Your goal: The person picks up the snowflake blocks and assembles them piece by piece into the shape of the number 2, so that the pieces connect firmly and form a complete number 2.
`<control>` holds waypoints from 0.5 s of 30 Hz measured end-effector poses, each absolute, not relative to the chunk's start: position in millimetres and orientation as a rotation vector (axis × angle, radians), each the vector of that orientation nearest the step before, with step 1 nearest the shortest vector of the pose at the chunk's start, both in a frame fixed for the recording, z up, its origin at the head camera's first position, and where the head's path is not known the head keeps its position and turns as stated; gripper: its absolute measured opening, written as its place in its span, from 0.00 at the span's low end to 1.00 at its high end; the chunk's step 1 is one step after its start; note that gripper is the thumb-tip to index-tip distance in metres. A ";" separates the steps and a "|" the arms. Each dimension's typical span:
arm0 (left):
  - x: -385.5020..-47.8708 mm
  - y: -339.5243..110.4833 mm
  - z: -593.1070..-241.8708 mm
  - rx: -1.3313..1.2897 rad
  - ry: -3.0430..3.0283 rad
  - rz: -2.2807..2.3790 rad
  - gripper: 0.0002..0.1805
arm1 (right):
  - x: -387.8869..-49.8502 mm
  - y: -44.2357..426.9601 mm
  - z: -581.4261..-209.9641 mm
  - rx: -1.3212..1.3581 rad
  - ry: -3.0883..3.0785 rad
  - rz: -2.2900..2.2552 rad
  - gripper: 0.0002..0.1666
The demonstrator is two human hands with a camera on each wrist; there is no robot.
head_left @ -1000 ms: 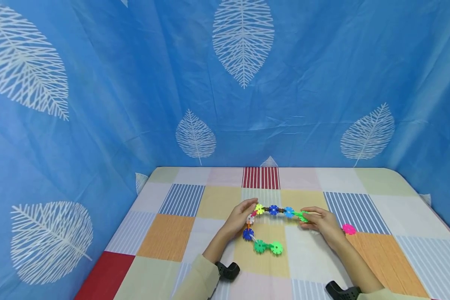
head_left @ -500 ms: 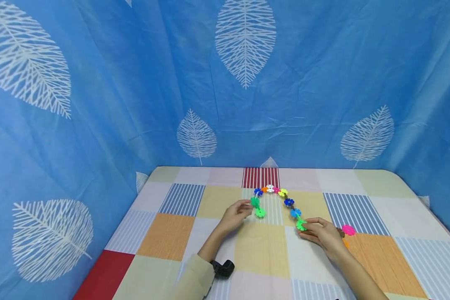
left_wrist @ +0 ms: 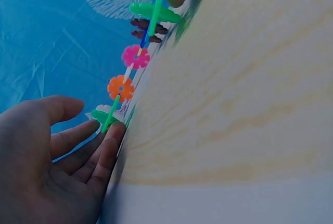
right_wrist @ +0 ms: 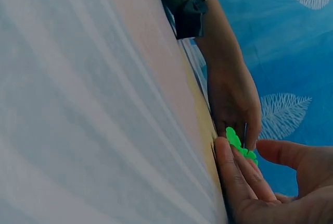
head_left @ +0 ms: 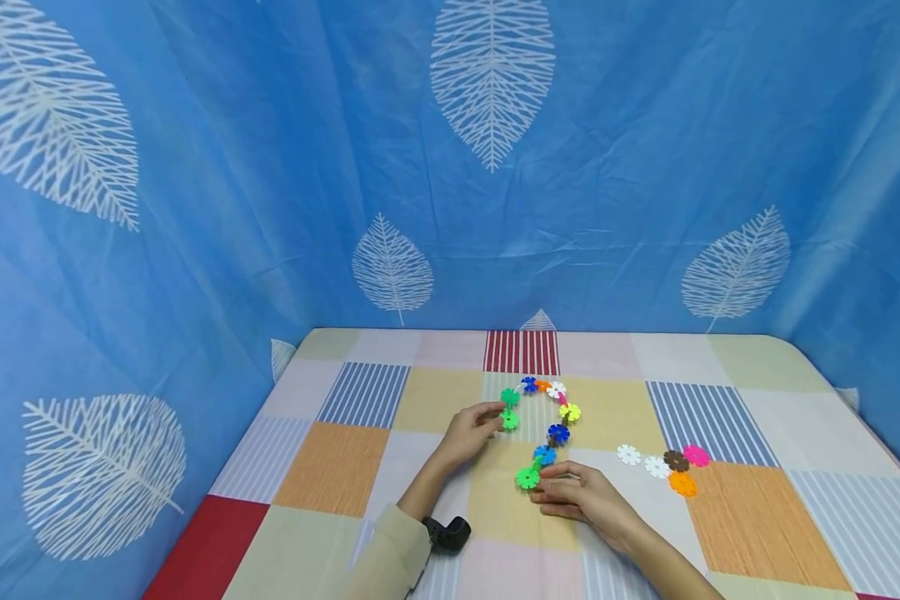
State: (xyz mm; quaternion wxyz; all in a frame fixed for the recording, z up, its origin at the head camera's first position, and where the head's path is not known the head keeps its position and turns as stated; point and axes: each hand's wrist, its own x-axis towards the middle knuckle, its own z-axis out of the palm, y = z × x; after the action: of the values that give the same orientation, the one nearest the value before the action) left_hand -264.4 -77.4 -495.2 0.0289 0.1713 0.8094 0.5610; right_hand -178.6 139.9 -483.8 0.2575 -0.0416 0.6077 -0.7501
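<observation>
A curved chain of interlocking snowflake building discs (head_left: 558, 433) lies on the table, its open side facing left and toward me. At its far left end, my left hand (head_left: 471, 433) touches the green discs (head_left: 509, 419) with fairly straight fingers. The left wrist view shows that thumb standing apart from a green disc (left_wrist: 105, 115). Near the front end, the fingertips of my right hand (head_left: 588, 500) rest against the bright green disc (head_left: 527, 477). In the right wrist view its thumb and extended fingers lie on either side of the green piece (right_wrist: 242, 146), partly hidden.
Loose snowflake discs lie right of the chain: white ones (head_left: 657, 467), a brown one (head_left: 676, 461), a pink one (head_left: 696, 455) and an orange one (head_left: 682, 483). A patchwork cloth covers the table (head_left: 330, 475). Blue leaf-print curtains (head_left: 607, 167) stand behind and beside it.
The chain swung from a bent line into a curve farther back. My right hand has moved left and toward me with its front green end, uncovering the loose discs. The left hand barely moved lately.
</observation>
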 end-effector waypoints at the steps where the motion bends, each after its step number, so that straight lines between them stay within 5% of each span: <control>1: -261.8 -77.7 -490.3 0.530 2.497 1.729 0.17 | -178.4 139.2 -484.2 -0.129 1.647 -2.027 0.25; 10: -270.4 -82.4 -499.8 0.464 2.476 1.675 0.16 | -183.8 153.8 -485.6 -0.289 1.792 -1.932 0.23; 15: -270.7 -96.4 -493.1 0.383 2.224 1.784 0.19 | -193.8 182.4 -482.4 -0.284 2.513 -1.735 0.10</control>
State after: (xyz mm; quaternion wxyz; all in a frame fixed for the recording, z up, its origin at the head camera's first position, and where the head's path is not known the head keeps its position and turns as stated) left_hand -270.7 -96.4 -493.1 0.1320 0.1321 0.7663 0.6147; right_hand -193.8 182.4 -482.4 0.0374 -0.0925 0.8187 -0.5654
